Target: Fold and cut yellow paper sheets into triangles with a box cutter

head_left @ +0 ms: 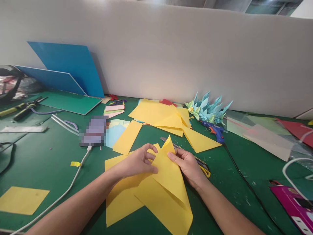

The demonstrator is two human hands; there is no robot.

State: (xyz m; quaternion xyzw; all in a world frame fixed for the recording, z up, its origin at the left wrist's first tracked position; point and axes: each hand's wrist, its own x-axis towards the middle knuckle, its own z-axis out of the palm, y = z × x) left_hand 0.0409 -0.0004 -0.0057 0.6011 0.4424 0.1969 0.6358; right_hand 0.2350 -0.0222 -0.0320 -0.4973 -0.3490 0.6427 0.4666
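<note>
My right hand (189, 164) grips a partly folded sheet of yellow paper (168, 182), its thumb pressed on the front near the pointed top. At the paper's left edge is my left hand (141, 161), fingers loosely curled and apart, the thumb tip touching or very close to the sheet. Beneath lies another yellow sheet (117, 209), flat on the green table (78, 202). Behind my right hand, partly hidden, a cutter knife with a yellow handle (205, 171) rests on the table.
Yellow sheets (156, 112) are piled at the back. Right of them stand blue folded-paper flowers (210, 109) and a blue glue gun (215, 130). A blurred phone (94, 130) with a white cable (78, 173) lies left. A pink power strip (293, 205) sits at right; pliers (26, 109) at far left.
</note>
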